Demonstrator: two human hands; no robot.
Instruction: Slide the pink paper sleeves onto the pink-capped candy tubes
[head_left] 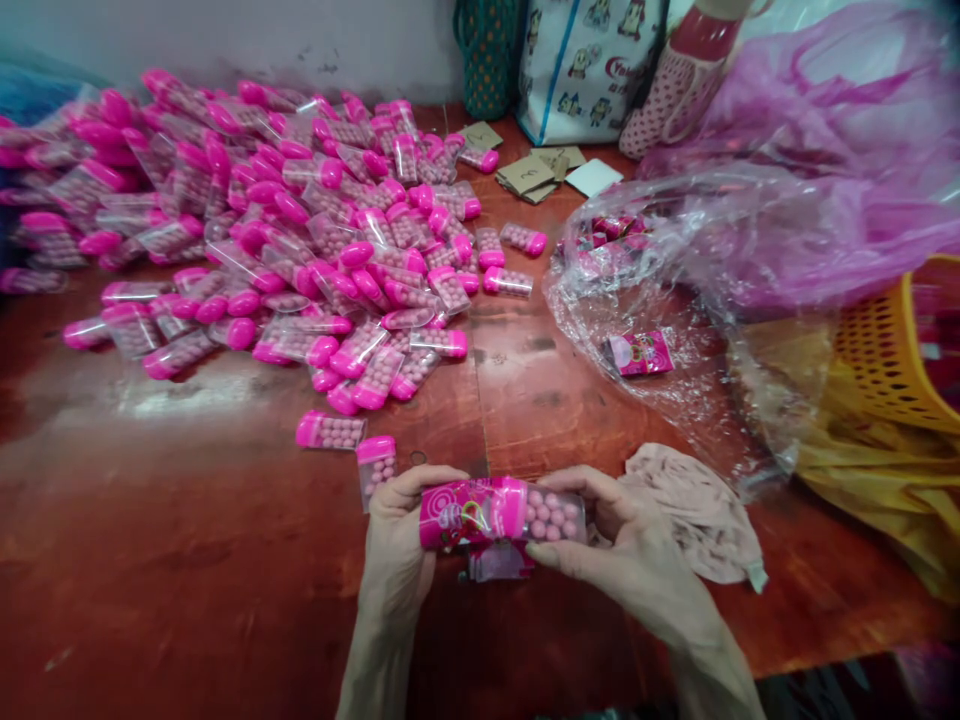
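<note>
My left hand (396,535) is closed on a printed pink sleeve (454,515), held level just above the table. My right hand (637,545) pinches a transparent candy container (556,515) full of pink balls. Its pink cap end is at the sleeve's right opening, partly inside it as far as I can see. Below them lie more printed sleeves (499,562), partly hidden by my hands. Just beyond my left hand a capped container (376,468) rests on the table, and another container (330,431) lies to its left.
A large heap of pink-capped containers (300,230) covers the back left. At right are a transparent plastic bag (697,400) with a printed packet (641,353) on it, a crumpled beige cloth (694,510) and a yellow basket (874,350). Cardboard pieces (529,177) and bags stand behind.
</note>
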